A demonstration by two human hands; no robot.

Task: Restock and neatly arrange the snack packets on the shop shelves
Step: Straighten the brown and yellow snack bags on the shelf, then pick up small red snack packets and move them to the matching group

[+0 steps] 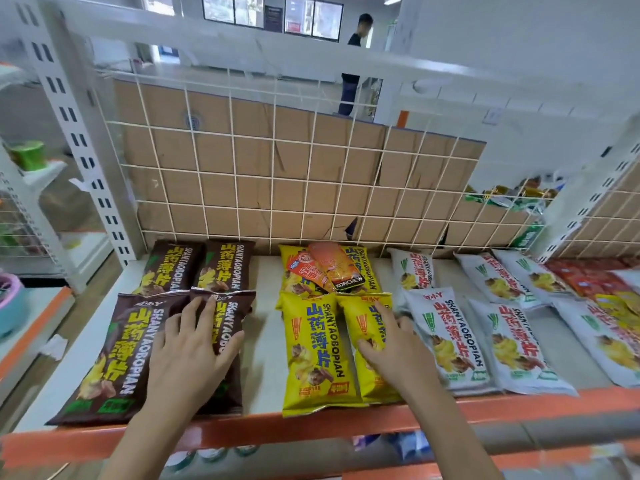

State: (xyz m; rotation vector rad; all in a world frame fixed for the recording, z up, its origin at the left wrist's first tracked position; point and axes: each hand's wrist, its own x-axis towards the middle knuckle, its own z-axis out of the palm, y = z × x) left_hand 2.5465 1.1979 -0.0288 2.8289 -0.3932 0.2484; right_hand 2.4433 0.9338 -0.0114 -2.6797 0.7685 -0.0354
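Hands first: I see my left hand [194,344] lying flat, fingers spread, across the two front brown packets [114,358], gripping nothing. My right hand [394,348] rests with straight, splayed fingers on the right front yellow packet [367,320], its outer fingers touching the neighbouring white packet [446,341]. All packets lie flat in rows on the shelf [263,341]. Two orange packets [332,268] sit skewed atop the rear yellow packets [369,268].

Glossy plastic snack packets [313,355] lie before brown cardboard [263,168] behind white-painted wire mesh [235,157].
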